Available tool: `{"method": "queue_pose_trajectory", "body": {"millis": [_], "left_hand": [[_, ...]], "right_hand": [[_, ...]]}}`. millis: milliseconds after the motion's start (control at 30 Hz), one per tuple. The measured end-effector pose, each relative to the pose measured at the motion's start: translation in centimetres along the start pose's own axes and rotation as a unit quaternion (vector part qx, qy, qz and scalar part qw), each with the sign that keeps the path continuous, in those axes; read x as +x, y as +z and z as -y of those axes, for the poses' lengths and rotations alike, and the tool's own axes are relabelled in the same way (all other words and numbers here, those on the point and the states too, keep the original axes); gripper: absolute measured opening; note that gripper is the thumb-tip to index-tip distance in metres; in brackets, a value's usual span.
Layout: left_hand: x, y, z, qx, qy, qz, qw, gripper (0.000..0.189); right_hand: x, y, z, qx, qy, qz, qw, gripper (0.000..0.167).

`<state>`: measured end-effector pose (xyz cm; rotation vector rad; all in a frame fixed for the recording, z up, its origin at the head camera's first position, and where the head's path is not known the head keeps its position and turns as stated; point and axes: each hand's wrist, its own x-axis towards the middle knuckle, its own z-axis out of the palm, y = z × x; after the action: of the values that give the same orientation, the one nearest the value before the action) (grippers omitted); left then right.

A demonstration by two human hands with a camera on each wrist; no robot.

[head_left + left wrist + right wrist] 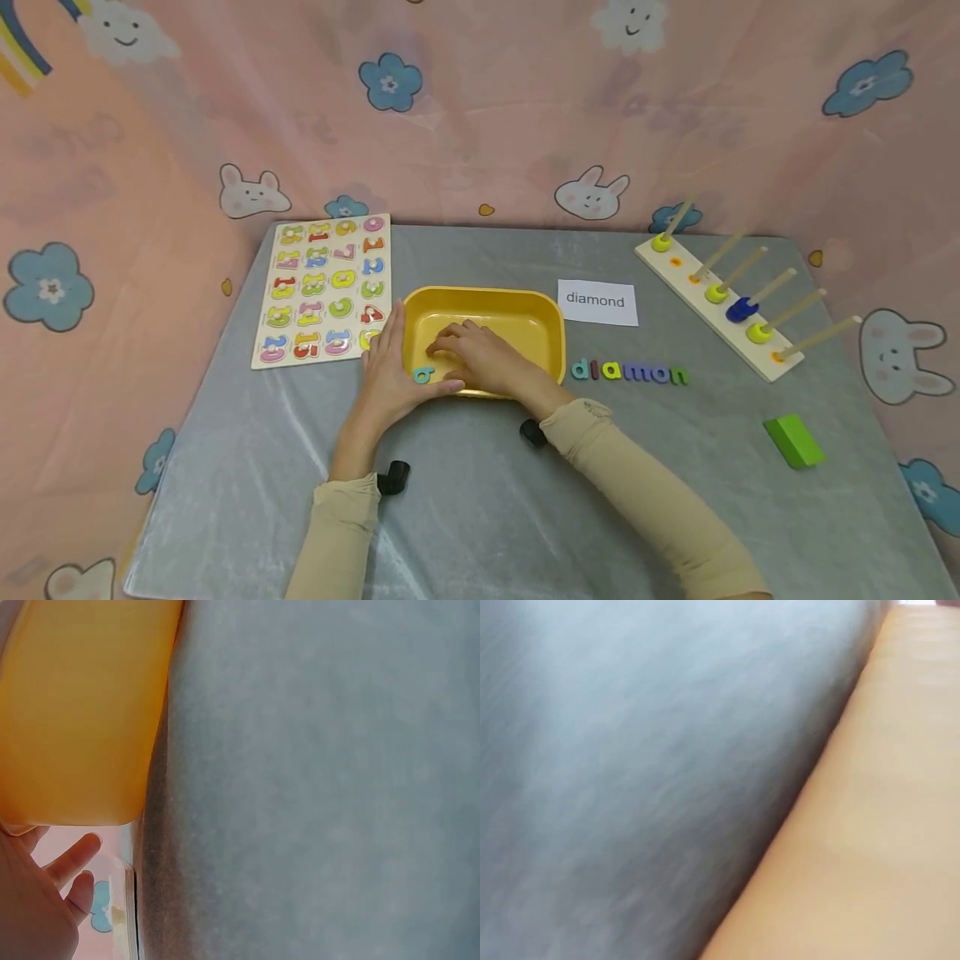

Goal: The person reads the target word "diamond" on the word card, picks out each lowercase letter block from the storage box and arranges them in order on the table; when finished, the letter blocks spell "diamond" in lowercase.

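My left hand (387,367) is at the left end of a yellow plastic tray (517,293). Its fairly straight fingers lie along the left side and its thumb stretches along the near rim; the left wrist view shows fingertips (88,844) spread beyond the tray wall. Inside the tray, my right hand (483,354) reaches in over the near rim with bent fingers, and nothing shows between them. Just left of those fingers lies a teal letter (423,375), close to my left thumb. The right wrist view is blurred, with only tray wall and grey cloth.
Right of the tray are a white card (597,302) reading "diamond" and a row of coloured letters (637,372) spelling "diamon". A number puzzle board (326,287) lies left, a peg board (720,312) at back right, a green block (795,441) at right.
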<state>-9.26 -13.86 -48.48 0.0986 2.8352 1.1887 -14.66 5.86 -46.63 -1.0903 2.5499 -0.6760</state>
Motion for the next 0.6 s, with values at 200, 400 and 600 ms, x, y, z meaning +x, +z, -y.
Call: {"method": "queue_pose_trajectory", "body": {"millis": [200,400,600], "left_hand": [[-0.1,-0.1,0.0,-0.010,-0.001,0.004,0.9999,0.146],[-0.1,-0.1,0.2,-0.011,0.007,0.002,0.9999,0.147],[0.0,0.0,0.2,-0.010,0.006,-0.001,0.9999,0.148]], "right_hand": [[1.2,0.3,0.7,0.052,-0.040,0.014,0.9977,0.046],[2.0,0.8,0.9,0.087,-0.029,0.012,0.9957,0.030],[1.9,0.7,0.3,0.104,0.022,-0.002,0.9944,0.014]]}}
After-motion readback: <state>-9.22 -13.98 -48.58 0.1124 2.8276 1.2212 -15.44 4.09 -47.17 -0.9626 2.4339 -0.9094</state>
